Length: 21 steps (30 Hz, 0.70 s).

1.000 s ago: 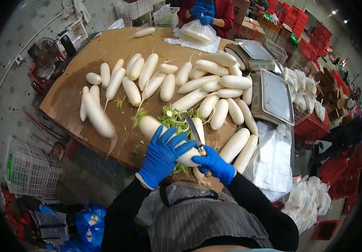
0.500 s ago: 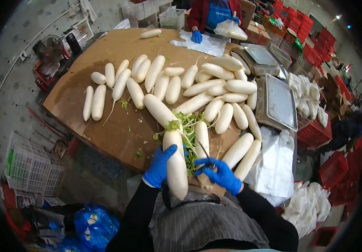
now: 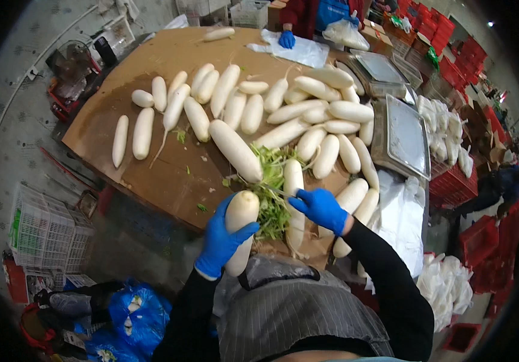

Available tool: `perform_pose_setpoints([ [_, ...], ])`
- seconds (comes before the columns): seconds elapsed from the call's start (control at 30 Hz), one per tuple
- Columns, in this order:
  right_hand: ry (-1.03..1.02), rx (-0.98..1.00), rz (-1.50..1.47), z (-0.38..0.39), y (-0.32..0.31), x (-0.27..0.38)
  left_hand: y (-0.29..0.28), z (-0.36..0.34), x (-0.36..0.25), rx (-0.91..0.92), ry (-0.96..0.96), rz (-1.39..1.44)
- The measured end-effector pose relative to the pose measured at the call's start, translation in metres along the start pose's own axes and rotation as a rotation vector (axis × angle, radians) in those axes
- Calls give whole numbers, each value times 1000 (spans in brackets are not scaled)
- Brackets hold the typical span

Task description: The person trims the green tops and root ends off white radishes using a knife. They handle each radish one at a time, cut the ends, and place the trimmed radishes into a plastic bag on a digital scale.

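My left hand (image 3: 216, 240), in a blue glove, is wrapped round a thick white daikon radish (image 3: 243, 212) near the table's front edge. The radish's upper end is bare of leaves. My right hand (image 3: 321, 211), also gloved in blue, grips a knife (image 3: 276, 191); its handle is hidden in the fingers and its blade points left over a heap of green radish leaves (image 3: 273, 212). Beneath the right hand lies a slim radish (image 3: 294, 179). A large radish (image 3: 234, 151) rests just beyond the leaves.
Many radishes (image 3: 317, 114) cover the cardboard-topped table (image 3: 151, 187). At the right stand two scales (image 3: 401, 136), with plastic bags (image 3: 399, 223) nearer me. A co-worker's gloved hand (image 3: 286, 39) rests at the far edge. White crates (image 3: 42, 235) stand on the floor at left.
The held radish had green stems on its top; now that end is bare. My right hand and the knife have moved up and away from my body.
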State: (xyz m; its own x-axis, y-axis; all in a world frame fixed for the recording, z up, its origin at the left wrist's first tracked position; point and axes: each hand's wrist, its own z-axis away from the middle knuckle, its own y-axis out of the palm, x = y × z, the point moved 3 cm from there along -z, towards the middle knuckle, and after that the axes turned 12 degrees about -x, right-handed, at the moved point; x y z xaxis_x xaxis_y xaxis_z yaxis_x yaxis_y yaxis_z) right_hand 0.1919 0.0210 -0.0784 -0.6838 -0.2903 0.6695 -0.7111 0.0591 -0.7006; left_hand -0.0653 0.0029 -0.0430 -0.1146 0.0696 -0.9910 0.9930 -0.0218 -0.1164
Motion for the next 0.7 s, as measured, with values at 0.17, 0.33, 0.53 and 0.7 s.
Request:
perform_pose_setpoints([
  [0.17,418,189,-596,37,9,16,-14,-20,24,-139,-270,541],
  [0.33,785,168,-1110,75,43,72,19,-21,36,-285,-482,873],
  [0.53,843,202,-1496,103,48,43,34,-43,41,-250,-351,939],
  [0.7,947,243,-1576,88,30,44,18,-75,30,-276,203,210],
])
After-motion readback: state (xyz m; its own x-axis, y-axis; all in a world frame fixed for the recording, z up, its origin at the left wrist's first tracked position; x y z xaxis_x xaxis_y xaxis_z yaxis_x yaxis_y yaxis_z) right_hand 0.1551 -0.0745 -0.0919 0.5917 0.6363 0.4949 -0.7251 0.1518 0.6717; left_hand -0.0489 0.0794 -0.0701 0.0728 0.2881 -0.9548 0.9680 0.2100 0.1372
